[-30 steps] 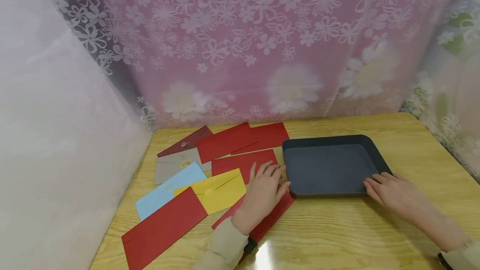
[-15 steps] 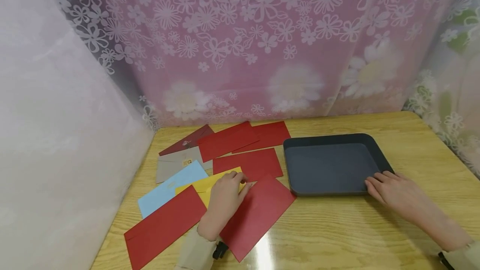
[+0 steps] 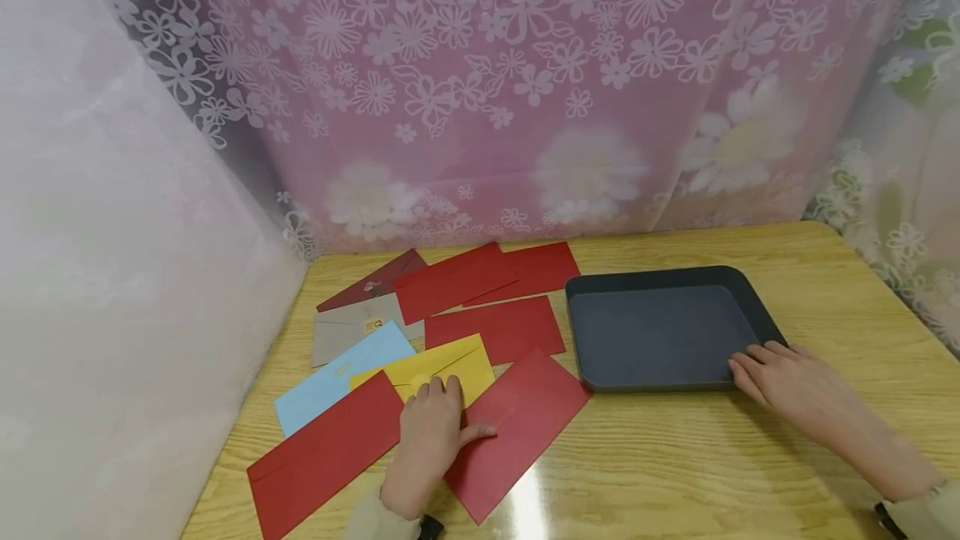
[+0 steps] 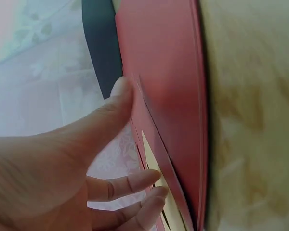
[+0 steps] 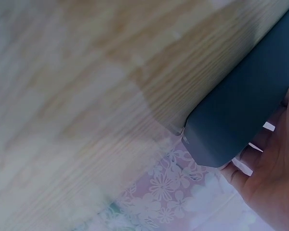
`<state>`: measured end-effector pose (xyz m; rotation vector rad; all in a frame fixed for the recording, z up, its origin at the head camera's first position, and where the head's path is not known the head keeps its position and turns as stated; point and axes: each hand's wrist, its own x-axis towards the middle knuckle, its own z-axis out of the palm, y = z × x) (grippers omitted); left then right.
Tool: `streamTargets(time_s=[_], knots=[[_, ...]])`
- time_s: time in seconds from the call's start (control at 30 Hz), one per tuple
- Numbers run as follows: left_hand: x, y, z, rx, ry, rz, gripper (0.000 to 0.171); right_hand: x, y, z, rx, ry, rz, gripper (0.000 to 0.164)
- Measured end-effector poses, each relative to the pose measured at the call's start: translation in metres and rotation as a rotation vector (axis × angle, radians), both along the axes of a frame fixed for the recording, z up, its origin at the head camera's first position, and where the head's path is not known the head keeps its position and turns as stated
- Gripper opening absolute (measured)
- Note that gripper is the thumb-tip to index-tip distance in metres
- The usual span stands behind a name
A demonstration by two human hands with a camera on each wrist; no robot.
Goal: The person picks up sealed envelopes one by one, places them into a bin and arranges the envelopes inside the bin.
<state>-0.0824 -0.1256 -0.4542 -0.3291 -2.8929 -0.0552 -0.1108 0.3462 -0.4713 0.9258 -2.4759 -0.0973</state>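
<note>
My left hand [image 3: 429, 440] is over the near side of a yellow envelope [image 3: 459, 363] and a red envelope [image 3: 521, 436]. Its thumb stretches across the red one; the other fingertips are at the yellow one. In the left wrist view, the thumb [image 4: 106, 113] is apart from the loosely bent fingers [image 4: 130, 187], and nothing is pinched between them. My right hand [image 3: 795, 386] grips the front right corner of a dark grey rectangular tray [image 3: 652, 340]. Its fingers curl over the rim, and the tray's outer wall [image 5: 241, 106] shows in the right wrist view.
Left of my left hand lies another red envelope [image 3: 322, 457]. Behind are a light blue envelope [image 3: 345, 377], a grey envelope [image 3: 337, 332], a maroon envelope [image 3: 371, 282] and several red ones [image 3: 495, 327], partly overlapping. Floral curtains [image 3: 480, 107] hang behind the wooden table [image 3: 660, 465].
My left hand has moved left and toward me, from beside the tray to the yellow and near red envelopes, and its fingers have spread. The right hand stays on the tray.
</note>
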Motion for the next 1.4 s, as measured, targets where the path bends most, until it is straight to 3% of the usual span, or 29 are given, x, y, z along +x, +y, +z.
streamTargets(time_s=[0.6, 0.77, 0.9, 1.0, 1.1, 1.27, 1.4], knots=[[0.005, 0.013, 0.003, -0.059, -0.165, 0.110, 0.083, 0.002, 0.000, 0.001, 0.012, 0.011, -0.002, 0.087], [0.003, 0.005, 0.001, 0.022, -0.219, 0.076, 0.073, 0.001, 0.001, 0.001, 0.006, 0.032, 0.013, 0.085], [0.005, -0.005, 0.002, 0.197, -0.238, -0.011, 0.060, 0.001, 0.001, 0.000, 0.025, 0.062, 0.034, 0.082], [0.004, -0.012, 0.003, 0.315, -0.213, -0.073, 0.049, 0.001, 0.001, 0.000, 0.036, 0.064, 0.038, 0.082], [0.001, -0.014, 0.007, 0.354, -0.142, -0.105, 0.036, 0.003, 0.002, 0.000, 0.045, 0.058, 0.031, 0.082], [-0.007, -0.011, 0.013, 0.386, 0.006, -0.021, 0.014, 0.004, 0.002, 0.001, 0.047, 0.052, 0.023, 0.083], [-0.015, -0.009, 0.021, 0.411, 0.125, 0.034, 0.011, 0.004, 0.001, 0.001, 0.049, 0.057, 0.023, 0.082]])
